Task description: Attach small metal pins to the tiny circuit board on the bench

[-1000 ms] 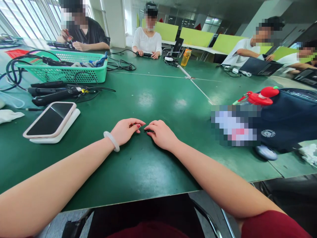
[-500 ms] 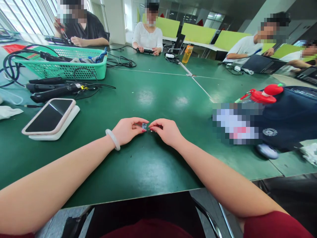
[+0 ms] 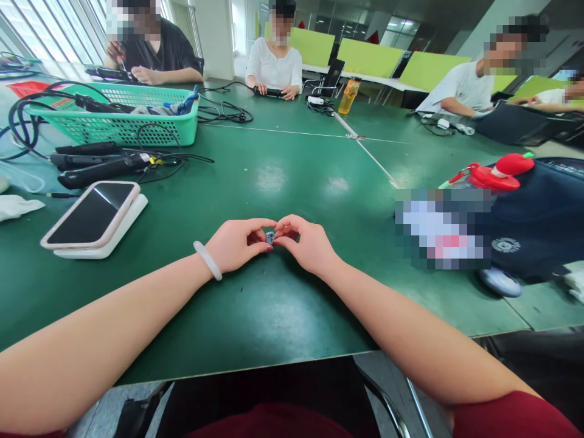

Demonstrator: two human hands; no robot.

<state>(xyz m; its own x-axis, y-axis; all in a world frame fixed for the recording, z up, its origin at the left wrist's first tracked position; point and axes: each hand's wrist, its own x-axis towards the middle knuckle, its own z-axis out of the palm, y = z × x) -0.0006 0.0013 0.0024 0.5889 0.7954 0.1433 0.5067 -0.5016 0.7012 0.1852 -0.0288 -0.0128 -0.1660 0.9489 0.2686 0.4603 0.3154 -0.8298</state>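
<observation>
My left hand (image 3: pixel 238 244) pinches a small circuit board (image 3: pixel 270 237) between thumb and fingers, just above the green table (image 3: pixel 269 182). A pale bangle circles the left wrist. Right beside it, my right hand (image 3: pixel 306 242) is closed, its fingertips against the board's right side. What else those fingertips hold is hidden or too small to name. The fingers of both hands almost meet over the board.
On the left lie a phone (image 3: pixel 93 213) on a white box, black handheld devices (image 3: pixel 103 170) with cables, and a green basket (image 3: pixel 137 129). To the right are a dark bag (image 3: pixel 538 219), a red-topped bottle (image 3: pixel 495 177) and a mouse (image 3: pixel 499 283). Several people sit across the table.
My right hand has shifted slightly left, so its fingertips now meet the circuit board. Earlier a small gap separated the hands. On the right, a co-worker has lowered an arm.
</observation>
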